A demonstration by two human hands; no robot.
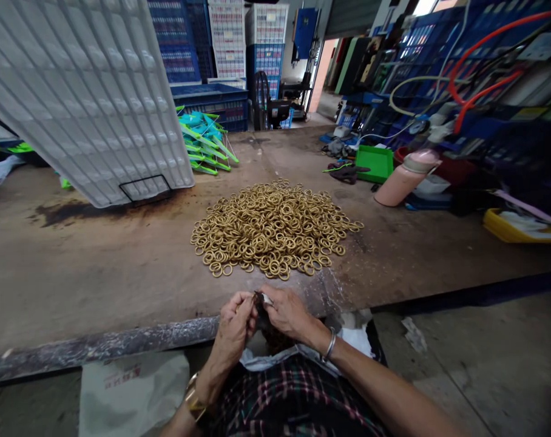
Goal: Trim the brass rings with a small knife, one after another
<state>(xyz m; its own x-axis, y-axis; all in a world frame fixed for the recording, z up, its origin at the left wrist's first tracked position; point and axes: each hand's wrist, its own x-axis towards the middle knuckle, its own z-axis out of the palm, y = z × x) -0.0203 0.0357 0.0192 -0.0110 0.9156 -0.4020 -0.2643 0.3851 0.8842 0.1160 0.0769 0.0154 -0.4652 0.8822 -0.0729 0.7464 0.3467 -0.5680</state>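
On the brown worktop (134, 267), with stacked crates (227, 42) beyond it, a heap of gold-coloured rings (275, 230) lies just ahead of your fingers. At the near edge, your left hand (236, 321) and right hand (289, 312) meet, fingers pinching a small dark piece (259, 298), its details too small to tell.

Two hands (288, 312), one pink bottle (405, 181), one green tray (374, 162), one yellow tray (503, 229) and one heap of rings (275, 233) (themselves beyond counting).
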